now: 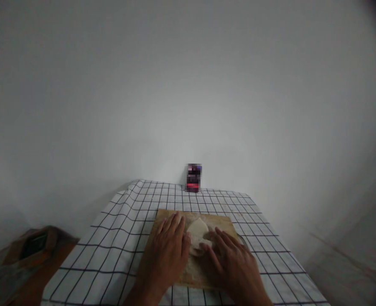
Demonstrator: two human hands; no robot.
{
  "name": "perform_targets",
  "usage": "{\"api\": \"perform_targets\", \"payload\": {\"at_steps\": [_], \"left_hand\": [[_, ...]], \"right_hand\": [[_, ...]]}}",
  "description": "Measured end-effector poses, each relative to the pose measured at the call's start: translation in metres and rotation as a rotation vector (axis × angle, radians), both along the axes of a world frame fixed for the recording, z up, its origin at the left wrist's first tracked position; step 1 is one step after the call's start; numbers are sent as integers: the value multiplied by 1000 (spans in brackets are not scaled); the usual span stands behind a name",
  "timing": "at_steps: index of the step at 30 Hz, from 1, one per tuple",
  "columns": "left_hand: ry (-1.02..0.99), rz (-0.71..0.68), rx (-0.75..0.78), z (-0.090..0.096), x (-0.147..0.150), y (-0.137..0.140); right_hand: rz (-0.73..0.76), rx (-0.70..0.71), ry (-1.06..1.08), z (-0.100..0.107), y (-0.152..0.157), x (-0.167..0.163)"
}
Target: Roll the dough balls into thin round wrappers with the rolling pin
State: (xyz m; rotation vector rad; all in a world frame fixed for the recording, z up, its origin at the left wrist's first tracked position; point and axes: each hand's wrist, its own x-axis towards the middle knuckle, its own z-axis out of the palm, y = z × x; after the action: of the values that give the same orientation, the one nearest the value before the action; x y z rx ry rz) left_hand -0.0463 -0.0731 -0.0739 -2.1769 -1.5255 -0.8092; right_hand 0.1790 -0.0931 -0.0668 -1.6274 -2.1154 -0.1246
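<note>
Head view. A piece of pale dough (198, 228) is shown on a wooden board (218, 220), itself laid on a table covered with a checked cloth (111, 242). The dough is placed between the two hands, toward the far half of the board, whose surface is dusted with what is taken to be flour.

The left hand (168, 246) is laid palm down on the board, its fingers stretched forward and nearly together; its thumb is set at the dough's left edge, and nothing is seen to be gripped. The right hand (234, 255) is held low at the near right of the dough, fingers loosely spread and thumb parted from them, its tip at the dough's near edge; no firm grip is shown, though light contact is judged likely.

The work is judged to be partway: the dough has been made thin and flat, but its outline is left uneven. How much shaping is left cannot be told.

The dough is tapered to a blunt point directed away from the person, toward the wall (188, 106). Its long axis appears to be aligned front to back, though its near end is partly hidden by the right thumb.
</note>
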Motion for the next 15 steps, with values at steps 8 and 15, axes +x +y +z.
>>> {"api": "perform_targets", "payload": {"at_steps": [8, 15], "left_hand": [[-48, 38, -264, 34, 21, 61], [11, 33, -387, 54, 35, 107]], "right_hand": [[-103, -145, -88, 44, 45, -4], [-84, -312, -266, 49, 97, 9]]}}
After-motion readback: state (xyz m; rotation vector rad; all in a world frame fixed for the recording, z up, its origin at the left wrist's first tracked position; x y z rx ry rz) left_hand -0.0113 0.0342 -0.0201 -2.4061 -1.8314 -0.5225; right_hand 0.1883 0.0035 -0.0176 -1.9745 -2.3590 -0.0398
